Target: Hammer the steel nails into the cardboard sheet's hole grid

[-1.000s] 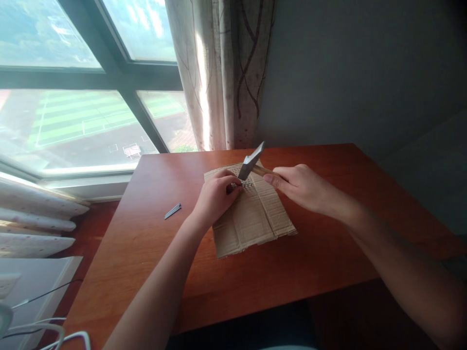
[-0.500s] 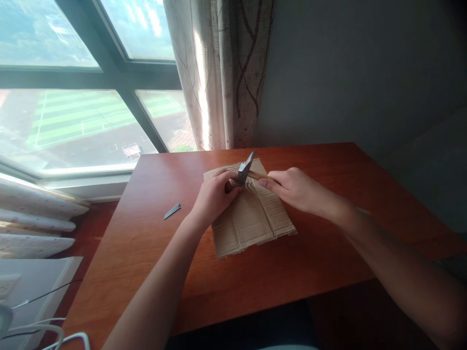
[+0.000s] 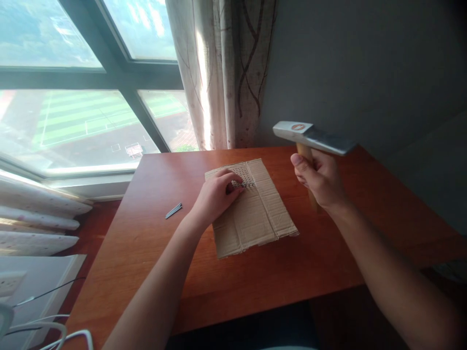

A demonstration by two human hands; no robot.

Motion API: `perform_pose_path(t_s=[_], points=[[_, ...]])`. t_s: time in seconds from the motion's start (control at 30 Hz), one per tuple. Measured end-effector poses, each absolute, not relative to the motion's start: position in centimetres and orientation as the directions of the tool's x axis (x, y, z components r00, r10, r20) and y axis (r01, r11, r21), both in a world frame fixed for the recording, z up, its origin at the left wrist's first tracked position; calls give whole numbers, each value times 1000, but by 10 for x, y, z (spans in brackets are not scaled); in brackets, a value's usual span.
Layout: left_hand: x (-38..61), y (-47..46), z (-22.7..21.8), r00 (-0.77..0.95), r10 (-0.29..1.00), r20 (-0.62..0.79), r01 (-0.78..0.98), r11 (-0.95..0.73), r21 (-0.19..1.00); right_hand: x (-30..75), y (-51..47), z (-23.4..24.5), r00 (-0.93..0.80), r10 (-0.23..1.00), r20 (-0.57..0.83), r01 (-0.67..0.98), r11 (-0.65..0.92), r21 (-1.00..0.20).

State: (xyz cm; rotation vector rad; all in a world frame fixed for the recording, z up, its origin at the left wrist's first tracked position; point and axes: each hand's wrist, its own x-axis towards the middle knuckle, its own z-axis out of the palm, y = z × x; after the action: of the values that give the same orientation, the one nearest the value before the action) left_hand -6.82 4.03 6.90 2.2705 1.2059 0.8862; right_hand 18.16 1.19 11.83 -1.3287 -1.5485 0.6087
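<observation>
A flat sheet of cardboard [image 3: 255,214] lies on the reddish wooden table [image 3: 153,243]. Near its far edge sits a patch of several nail heads [image 3: 243,178]. My left hand [image 3: 216,195] rests on the cardboard with thumb and fingers pinched together beside that patch; whatever they hold is too small to make out. My right hand [image 3: 318,179] is closed round the wooden handle of a hammer [image 3: 313,137], whose metal head is raised level, up and to the right of the nails.
Loose nails [image 3: 172,210] lie on the table to the left of the cardboard. A window and a curtain [image 3: 226,73] stand behind the table. White cables [image 3: 54,330] and a socket are at the lower left, beside the table edge.
The hammer head was down on the nail patch half a second ago. My right hand has swung it up and to the right. My left hand has stayed put.
</observation>
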Motion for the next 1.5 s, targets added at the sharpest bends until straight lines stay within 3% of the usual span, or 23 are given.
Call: perform_pose_path(t_s=[0.1,0.23,0.47,0.6,0.73,0.87,1.03,1.5], points=[[-69,40,68,436,826,358,579,-562,591,181,16,105,215,911,351,273,289,-917],[-69,38,69,437,800,412,562,-600,569,180,18,94,337,860,384,224,323,-920],[-97,31,94,212,809,549,559,-561,611,186,12,92,330,846,419,177,381,-908],[-141,16,87,78,875,478,766,-359,533,186,8,89,337,822,459,142,437,-888],[-175,-7,62,43,953,299,939,-141,313,187,7,86,361,806,469,140,450,-882],[-184,-23,45,22,991,135,992,-38,121,187,8,84,373,795,479,107,476,-873],[-182,-25,43,-1,995,103,1000,3,-19,187,8,85,382,798,466,129,453,-882],[-177,-17,42,59,997,54,992,-52,-114,186,9,86,401,808,432,77,440,-895]])
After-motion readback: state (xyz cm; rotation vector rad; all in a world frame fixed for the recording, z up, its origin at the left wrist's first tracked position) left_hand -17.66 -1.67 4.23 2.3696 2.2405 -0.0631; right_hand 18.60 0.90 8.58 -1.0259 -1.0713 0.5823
